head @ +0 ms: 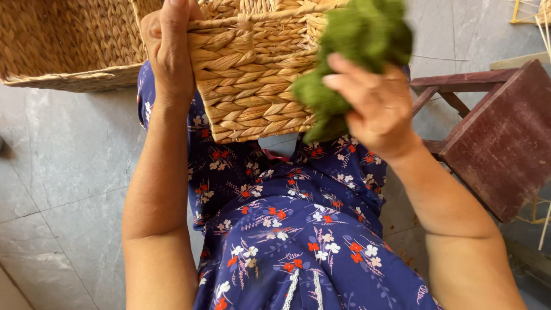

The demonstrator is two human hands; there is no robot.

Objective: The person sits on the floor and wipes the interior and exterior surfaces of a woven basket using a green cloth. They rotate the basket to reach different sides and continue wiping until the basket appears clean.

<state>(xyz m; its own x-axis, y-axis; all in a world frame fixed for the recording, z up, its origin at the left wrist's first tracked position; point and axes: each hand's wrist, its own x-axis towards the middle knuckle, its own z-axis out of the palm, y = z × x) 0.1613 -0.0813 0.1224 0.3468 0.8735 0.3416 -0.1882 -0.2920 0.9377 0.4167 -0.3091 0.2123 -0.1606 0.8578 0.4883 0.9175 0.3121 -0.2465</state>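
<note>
Wiping the woven basket (252, 74) seems to be the step in hand: it is raised over my lap, its plaited side wall facing me, long axis running left to right and tipped a little down on the right. My left hand (169, 51) has its grip closed over the basket's left rim. My right hand (376, 106) grips a bunched green cloth (356, 40) against the right edge. Next I'd likely need steady pressure along the weave. A larger basket (69, 40) sits on the tiled floor (63, 172); a dark red stool (499, 138) stands to my right.
</note>
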